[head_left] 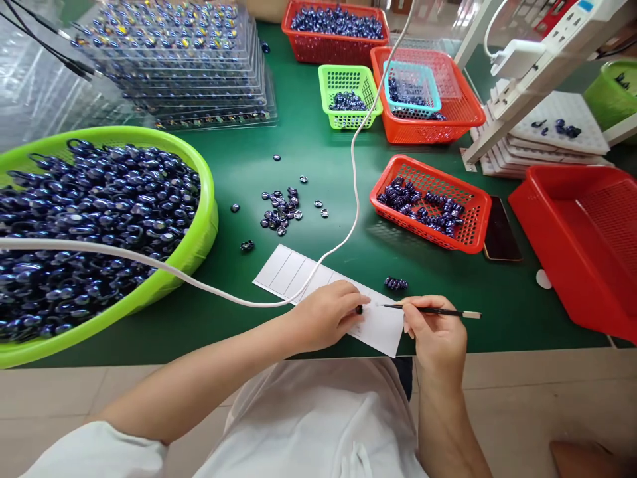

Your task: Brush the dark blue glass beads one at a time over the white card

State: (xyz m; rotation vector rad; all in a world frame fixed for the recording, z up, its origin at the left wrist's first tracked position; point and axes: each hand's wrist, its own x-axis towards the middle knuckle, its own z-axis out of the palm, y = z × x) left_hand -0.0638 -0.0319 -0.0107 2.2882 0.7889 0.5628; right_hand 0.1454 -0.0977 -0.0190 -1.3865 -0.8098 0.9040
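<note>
My left hand (326,313) rests over a white ruled paper strip (283,272) and pinches a small dark piece (359,309) between its fingertips. A thin black brush-like tool (442,311) is held in my right hand (438,335), its fine tip pointing left over the paper, close to the dark piece. Just above the paper's right part lies a dark coiled piece (396,284). Loose shiny dark pieces (281,209) are scattered on the green table (229,153) beyond the paper.
A large green basket (206,192) full of dark pieces stands at left, clear trays (199,73) behind it. A red basket (430,202), phone (500,229) and red bin (562,265) are at right. A white cable (355,166) crosses the table and paper.
</note>
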